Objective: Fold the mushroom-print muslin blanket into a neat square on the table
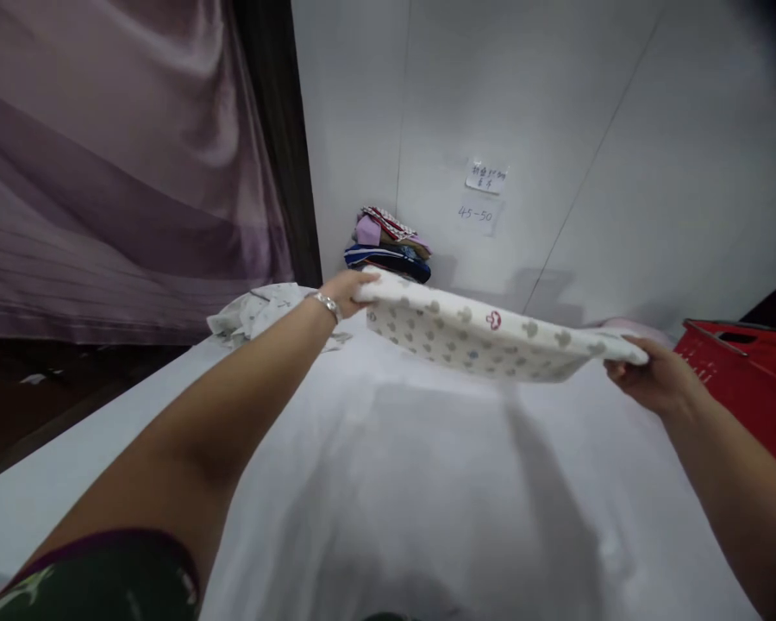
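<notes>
A white cloth with grey heart-like prints and one small red mark [485,336] hangs stretched above the white table [388,483]. My left hand [346,291], a silver bracelet on its wrist, pinches the cloth's left end. My right hand [650,373] grips the cloth's right end, fingers curled around the edge. The cloth looks folded double and sags slightly between the two hands.
A small pile of folded coloured cloths [389,244] sits at the back against the white wall, under two paper notes [485,194]. Another crumpled patterned cloth [259,312] lies left of it. A red crate [750,379] stands at the right; a purple curtain [116,164] hangs on the left.
</notes>
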